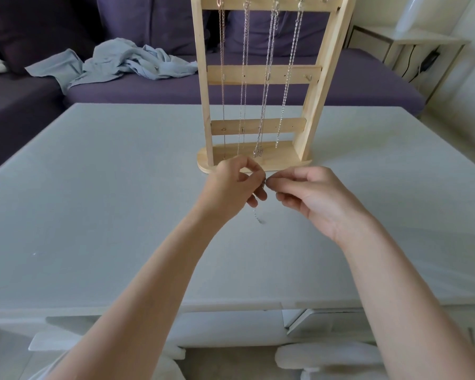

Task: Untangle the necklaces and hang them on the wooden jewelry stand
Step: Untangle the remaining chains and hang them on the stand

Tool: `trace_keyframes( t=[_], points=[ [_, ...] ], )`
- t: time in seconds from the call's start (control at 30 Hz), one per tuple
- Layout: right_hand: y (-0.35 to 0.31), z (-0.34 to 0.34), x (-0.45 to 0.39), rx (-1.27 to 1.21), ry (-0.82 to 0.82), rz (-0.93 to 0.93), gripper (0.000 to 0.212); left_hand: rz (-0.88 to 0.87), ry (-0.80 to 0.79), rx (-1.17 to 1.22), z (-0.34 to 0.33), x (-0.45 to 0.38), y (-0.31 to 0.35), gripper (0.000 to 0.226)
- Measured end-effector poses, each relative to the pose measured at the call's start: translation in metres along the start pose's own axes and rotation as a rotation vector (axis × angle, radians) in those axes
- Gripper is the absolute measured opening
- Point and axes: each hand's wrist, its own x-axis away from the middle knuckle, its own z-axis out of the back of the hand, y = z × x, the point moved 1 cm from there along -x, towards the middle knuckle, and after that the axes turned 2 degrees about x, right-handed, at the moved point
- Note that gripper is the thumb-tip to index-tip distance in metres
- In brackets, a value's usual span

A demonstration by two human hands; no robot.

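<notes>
A wooden jewelry stand (263,74) rises at the far middle of the table, with several silver necklaces (266,78) hanging from its top bar down to its base. Just in front of the base, my left hand (232,185) and my right hand (313,198) meet above the table. Both pinch a thin silver chain (258,216) between thumb and fingers. A short end of that chain dangles below my left hand. The stretch held between the fingertips is mostly hidden.
The pale grey table (121,201) spreads wide on both sides of my arms. Behind it is a purple sofa (148,89) with a crumpled blue-grey cloth (121,64). A white side table (409,42) stands at the far right.
</notes>
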Motion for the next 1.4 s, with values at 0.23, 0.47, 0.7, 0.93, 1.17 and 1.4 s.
trace_keyframes(
  t=[0.23,0.47,0.7,0.93,1.17,1.4],
  points=[
    [-0.0004,0.0000,0.0004,0.114,-0.020,0.038,0.009,-0.021,-0.018,-0.078,-0.0016,-0.0003,-0.0036,0.018],
    [0.0023,0.0008,-0.0012,0.236,0.032,0.058,0.012,0.007,-0.001,-0.141,-0.0007,0.0000,-0.0055,0.017],
    [0.0008,-0.0003,0.0009,0.195,-0.001,0.053,0.012,0.001,-0.035,-0.090,0.0008,0.0033,-0.0025,0.010],
    [0.0013,-0.0016,-0.0022,0.054,0.033,-0.040,0.015,0.107,-0.013,0.088,0.0013,0.0029,0.0016,0.015],
    [0.0000,-0.0029,-0.0034,-0.042,0.049,-0.107,0.012,0.323,-0.085,0.323,0.0031,0.0048,-0.0004,0.012],
    [-0.0015,-0.0031,-0.0001,0.114,0.065,-0.089,0.019,0.298,-0.071,0.195,0.0027,0.0051,-0.0012,0.005]
  ],
)
